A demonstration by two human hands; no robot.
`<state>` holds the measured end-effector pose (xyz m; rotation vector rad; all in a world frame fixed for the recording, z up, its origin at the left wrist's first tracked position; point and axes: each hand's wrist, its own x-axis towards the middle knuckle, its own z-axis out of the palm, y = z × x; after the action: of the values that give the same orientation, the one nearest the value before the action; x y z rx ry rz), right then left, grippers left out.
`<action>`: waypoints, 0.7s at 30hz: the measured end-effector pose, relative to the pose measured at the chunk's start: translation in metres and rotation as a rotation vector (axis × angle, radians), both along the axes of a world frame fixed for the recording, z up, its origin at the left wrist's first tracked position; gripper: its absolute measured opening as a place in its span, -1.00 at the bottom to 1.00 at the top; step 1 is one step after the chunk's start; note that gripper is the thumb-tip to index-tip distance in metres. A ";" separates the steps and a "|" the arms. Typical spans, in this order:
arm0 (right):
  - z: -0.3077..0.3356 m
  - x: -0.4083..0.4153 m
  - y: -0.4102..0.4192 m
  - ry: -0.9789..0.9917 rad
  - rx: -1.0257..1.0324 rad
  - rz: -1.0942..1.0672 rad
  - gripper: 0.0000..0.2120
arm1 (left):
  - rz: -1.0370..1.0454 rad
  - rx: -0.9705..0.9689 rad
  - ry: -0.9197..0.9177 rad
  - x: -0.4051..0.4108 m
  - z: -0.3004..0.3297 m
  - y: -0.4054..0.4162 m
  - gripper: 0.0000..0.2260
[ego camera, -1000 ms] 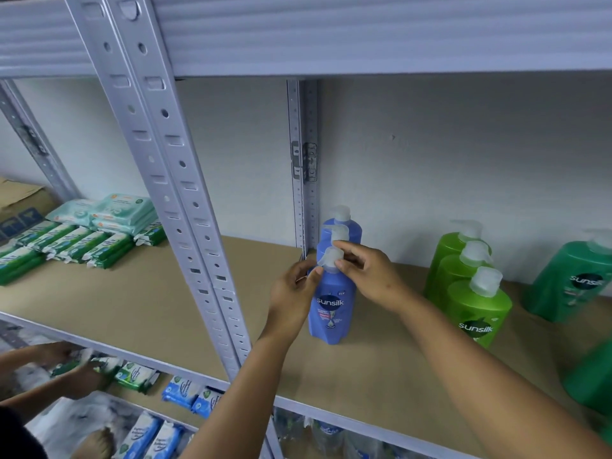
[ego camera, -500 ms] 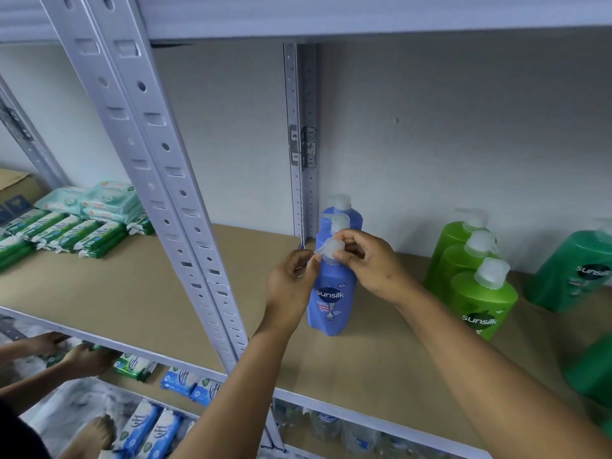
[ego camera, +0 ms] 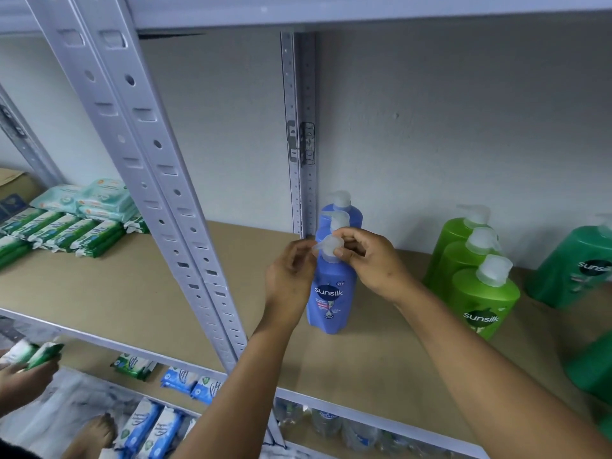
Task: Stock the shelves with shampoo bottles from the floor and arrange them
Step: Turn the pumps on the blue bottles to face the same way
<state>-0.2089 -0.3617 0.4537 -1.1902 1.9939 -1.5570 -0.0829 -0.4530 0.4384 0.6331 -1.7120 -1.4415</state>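
Three blue Sunsilk pump bottles stand in a row, front to back, on the brown shelf board [ego camera: 165, 293] beside the rear upright. The front blue bottle [ego camera: 329, 299] is upright with its label facing me. My right hand [ego camera: 367, 260] pinches its white pump head [ego camera: 326, 248] from the right. My left hand [ego camera: 291, 276] touches the pump spout and the bottle's neck from the left. To the right stands a row of three light green Sunsilk pump bottles [ego camera: 483, 303]. Darker green bottles [ego camera: 576, 270] stand at the far right.
A grey slotted upright [ego camera: 159, 193] crosses the view left of my arms. Green and teal wipe packs [ego camera: 73, 223] lie on the shelf's left part. Blue packs [ego camera: 188, 382] sit on the lower shelf. Another person's hand [ego camera: 23, 376] holds packs at the bottom left.
My hands have stayed on the front blue bottle's pump; the pump head has turned a little. My view has shifted slightly upward. The other person's hands have lifted packs at the lower left.
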 end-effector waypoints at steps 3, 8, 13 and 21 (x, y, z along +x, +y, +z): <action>-0.001 -0.001 0.001 -0.018 -0.002 -0.007 -0.80 | 0.003 0.008 0.002 -0.001 -0.002 -0.001 -0.88; -0.002 0.000 0.003 -0.038 -0.002 0.018 -0.64 | -0.023 0.007 -0.024 -0.002 -0.005 0.000 -0.84; -0.004 0.004 0.002 -0.016 -0.026 -0.002 -0.84 | -0.015 0.012 -0.063 -0.003 -0.005 -0.003 -0.86; -0.004 0.007 0.001 -0.013 -0.037 -0.028 -0.82 | 0.012 0.030 -0.050 -0.006 -0.004 -0.005 -0.87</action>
<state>-0.2023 -0.3603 0.4496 -1.1679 1.9902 -1.6184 -0.0889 -0.4577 0.4347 0.7003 -1.7247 -1.4570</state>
